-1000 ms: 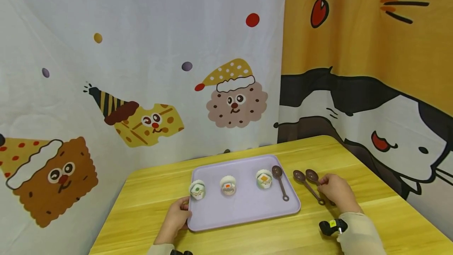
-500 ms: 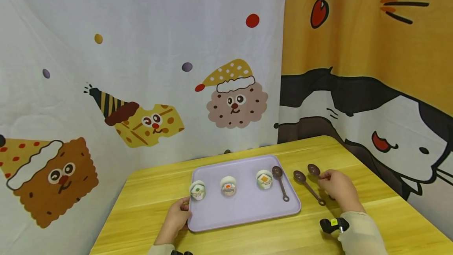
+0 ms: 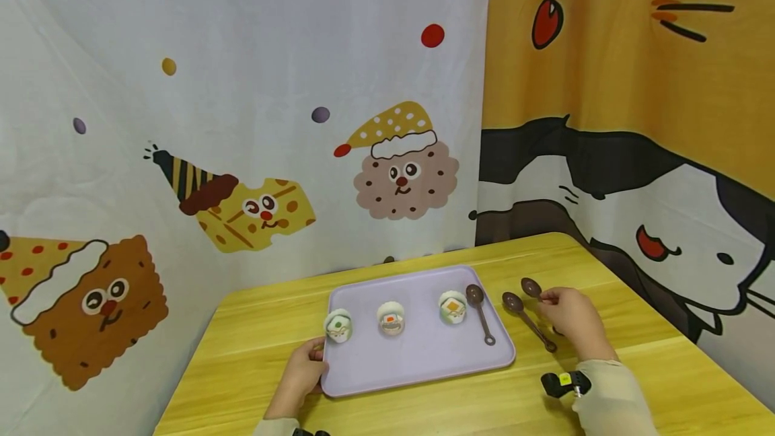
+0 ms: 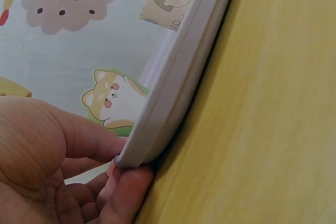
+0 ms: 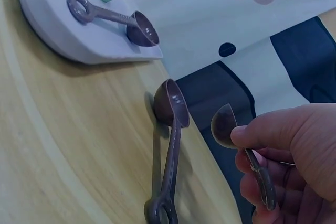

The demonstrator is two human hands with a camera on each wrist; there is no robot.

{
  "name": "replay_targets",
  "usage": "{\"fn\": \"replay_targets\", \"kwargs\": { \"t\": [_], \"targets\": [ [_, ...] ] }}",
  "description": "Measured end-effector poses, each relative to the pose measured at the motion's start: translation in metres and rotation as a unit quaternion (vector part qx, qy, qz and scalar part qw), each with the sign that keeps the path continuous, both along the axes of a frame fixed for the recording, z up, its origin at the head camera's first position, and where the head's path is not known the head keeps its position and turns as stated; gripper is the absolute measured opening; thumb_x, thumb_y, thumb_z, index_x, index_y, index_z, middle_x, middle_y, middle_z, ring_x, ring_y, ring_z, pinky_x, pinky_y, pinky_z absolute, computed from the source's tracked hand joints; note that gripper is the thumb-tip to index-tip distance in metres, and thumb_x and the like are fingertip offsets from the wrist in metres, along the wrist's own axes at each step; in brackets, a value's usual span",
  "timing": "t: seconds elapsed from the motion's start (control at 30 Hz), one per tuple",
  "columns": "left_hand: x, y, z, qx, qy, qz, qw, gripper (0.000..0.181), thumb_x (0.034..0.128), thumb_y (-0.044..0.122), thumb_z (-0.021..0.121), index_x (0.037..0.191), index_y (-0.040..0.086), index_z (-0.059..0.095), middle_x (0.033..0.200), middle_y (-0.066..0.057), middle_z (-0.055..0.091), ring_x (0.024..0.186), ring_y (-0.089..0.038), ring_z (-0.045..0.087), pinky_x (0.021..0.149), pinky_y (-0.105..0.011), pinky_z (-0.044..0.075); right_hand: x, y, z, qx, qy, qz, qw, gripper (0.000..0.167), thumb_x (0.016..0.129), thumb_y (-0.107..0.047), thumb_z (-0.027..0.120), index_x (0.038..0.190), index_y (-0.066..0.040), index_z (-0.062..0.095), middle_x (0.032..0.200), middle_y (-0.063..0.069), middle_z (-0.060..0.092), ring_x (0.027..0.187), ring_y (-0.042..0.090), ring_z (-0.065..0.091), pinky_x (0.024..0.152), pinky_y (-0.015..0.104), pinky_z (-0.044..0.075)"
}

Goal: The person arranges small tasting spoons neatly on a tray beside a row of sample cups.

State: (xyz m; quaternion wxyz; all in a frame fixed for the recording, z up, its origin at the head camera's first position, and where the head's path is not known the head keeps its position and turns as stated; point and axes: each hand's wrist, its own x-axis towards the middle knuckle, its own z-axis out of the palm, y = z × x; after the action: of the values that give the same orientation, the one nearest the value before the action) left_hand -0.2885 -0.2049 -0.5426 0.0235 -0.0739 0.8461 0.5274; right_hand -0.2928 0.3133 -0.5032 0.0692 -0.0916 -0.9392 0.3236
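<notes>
My left hand [image 3: 305,367] pinches the near left edge of a pale purple tray [image 3: 418,365], thumb above and fingers below in the left wrist view. My right hand [image 3: 574,320] pinches a dark brown round-bowled spoon [image 5: 224,126] between thumb and fingers, held off the table. Just left of it, a matching second spoon [image 3: 527,318] lies on the table. A third brown spoon [image 3: 481,315] rests on the tray's right side. On the tray also stand a left cup [image 3: 339,326], a middle cup [image 3: 391,319] and a right cup [image 3: 452,307], all small with cartoon prints.
The yellow wood-grain table [image 3: 254,328] runs up to a white curtain [image 3: 242,86] with cartoon biscuits. On the right hangs an orange curtain [image 3: 605,73] with cat pictures. A black wrist device [image 3: 566,383] sits at the right sleeve.
My right hand has raised its spoon from beside the second spoon and shifted it slightly away, then a little left. The left hand, tray and cups have stayed put.
</notes>
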Motion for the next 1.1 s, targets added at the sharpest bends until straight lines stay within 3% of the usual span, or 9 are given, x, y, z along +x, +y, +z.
{"fn": "replay_targets", "kwargs": {
  "t": [0.23, 0.43, 0.53, 0.73, 0.97, 1.1],
  "targets": [
    [0.000, -0.002, 0.000, 0.007, -0.001, 0.002, 1.0000, 0.059, 0.0780, -0.015, 0.058, 0.137, -0.009, 0.053, 0.095, -0.015, 0.053, 0.077, -0.025, 0.058, 0.049, -0.038, 0.055, -0.006, -0.014, 0.000, -0.015, -0.003, 0.000, 0.9999, 0.035, 0.090, -0.018, 0.067, 0.116, 0.006, 0.068, 0.097, 0.016, 0.068, 0.077, 0.024, 0.061, 0.066, 0.038, 0.054],
    [0.000, -0.002, -0.001, 0.000, 0.001, 0.000, 1.0000, 0.060, 0.0768, -0.014, 0.059, 0.136, -0.009, 0.054, 0.096, -0.017, 0.055, 0.078, -0.026, 0.060, 0.049, -0.038, 0.056, -0.013, -0.033, -0.001, 0.003, 0.043, 0.014, 0.9990, 0.029, 0.088, -0.017, 0.070, 0.108, 0.005, 0.072, 0.091, 0.013, 0.071, 0.079, 0.026, 0.061, 0.073, 0.045, 0.053],
    [0.000, -0.001, -0.002, -0.002, 0.003, -0.003, 1.0000, 0.059, 0.0770, -0.013, 0.059, 0.136, -0.009, 0.054, 0.097, -0.018, 0.056, 0.078, -0.027, 0.061, 0.049, -0.038, 0.056, -0.016, -0.044, -0.001, 0.007, 0.056, 0.017, 0.9983, 0.027, 0.088, -0.016, 0.071, 0.106, 0.005, 0.073, 0.087, 0.011, 0.070, 0.076, 0.024, 0.061, 0.068, 0.041, 0.052],
    [-0.001, -0.001, -0.002, 0.000, -0.001, 0.002, 1.0000, 0.059, 0.0776, -0.013, 0.059, 0.137, -0.008, 0.054, 0.097, -0.016, 0.054, 0.080, -0.026, 0.059, 0.049, -0.038, 0.056, -0.018, -0.067, 0.001, -0.016, 0.050, 0.016, 0.9985, 0.025, 0.089, -0.015, 0.070, 0.105, 0.004, 0.073, 0.083, 0.008, 0.067, 0.066, 0.020, 0.057, 0.054, 0.031, 0.047],
    [-0.001, -0.001, -0.002, 0.001, 0.003, 0.006, 1.0000, 0.061, 0.0753, -0.014, 0.058, 0.136, -0.008, 0.055, 0.095, -0.015, 0.053, 0.080, -0.027, 0.058, 0.048, -0.038, 0.056, -0.020, -0.090, 0.003, -0.045, 0.029, 0.007, 0.9985, 0.031, 0.090, -0.016, 0.071, 0.113, 0.005, 0.071, 0.090, 0.011, 0.068, 0.070, 0.020, 0.059, 0.055, 0.030, 0.051],
    [-0.001, 0.000, -0.002, -0.004, 0.003, 0.006, 1.0000, 0.061, 0.0760, -0.014, 0.058, 0.137, -0.007, 0.055, 0.095, -0.015, 0.053, 0.081, -0.027, 0.058, 0.048, -0.038, 0.056, -0.021, -0.100, 0.004, -0.038, 0.039, 0.015, 0.9984, 0.029, 0.090, -0.015, 0.071, 0.112, 0.004, 0.072, 0.090, 0.009, 0.069, 0.072, 0.020, 0.060, 0.057, 0.031, 0.051]
  ]
}}
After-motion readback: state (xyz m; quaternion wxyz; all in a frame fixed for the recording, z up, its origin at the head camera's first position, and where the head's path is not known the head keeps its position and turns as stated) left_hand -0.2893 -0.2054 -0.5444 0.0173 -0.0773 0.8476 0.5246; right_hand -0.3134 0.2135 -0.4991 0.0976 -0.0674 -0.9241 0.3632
